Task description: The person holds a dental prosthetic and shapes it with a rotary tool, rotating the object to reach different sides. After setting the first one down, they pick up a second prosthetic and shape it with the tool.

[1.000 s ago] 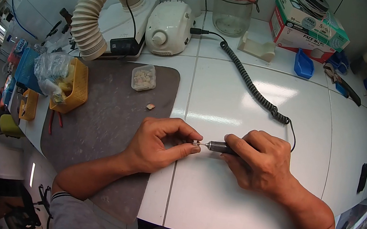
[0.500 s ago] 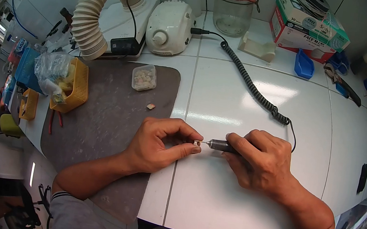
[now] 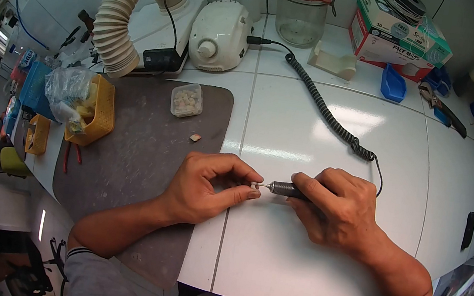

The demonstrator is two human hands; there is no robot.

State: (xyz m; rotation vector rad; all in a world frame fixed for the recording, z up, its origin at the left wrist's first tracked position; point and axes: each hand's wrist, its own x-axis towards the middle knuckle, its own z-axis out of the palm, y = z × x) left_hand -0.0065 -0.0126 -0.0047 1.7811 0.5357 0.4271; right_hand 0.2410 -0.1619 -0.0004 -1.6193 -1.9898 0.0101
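Note:
My left hand [image 3: 209,183] pinches a small whitish piece [image 3: 255,185] between thumb and fingertips. Its exact kind is too small to make out, and the fingers cover part of it. My right hand [image 3: 335,207] grips a dark rotary handpiece [image 3: 287,189], whose thin metal bit points left and meets the piece or comes very close to it. From the handpiece a black coiled cord [image 3: 328,114] runs up to a white control unit [image 3: 220,36]. On the brown mat [image 3: 126,193], beyond my left hand, lie a small tan fragment [image 3: 195,137] and a transparent tub [image 3: 186,100] of pale pieces.
A ribbed hose [image 3: 112,19] arches at the back left, above a yellow basket [image 3: 100,114] with plastic bags. Along the back stand a glass jar [image 3: 297,10], a cream handpiece rest [image 3: 332,61], boxes [image 3: 390,45], a blue tray [image 3: 393,84] and pliers [image 3: 444,111].
The small piece looks slightly turned in my left fingertips, showing a whiter side. Both hands and the handpiece stay almost in the same place.

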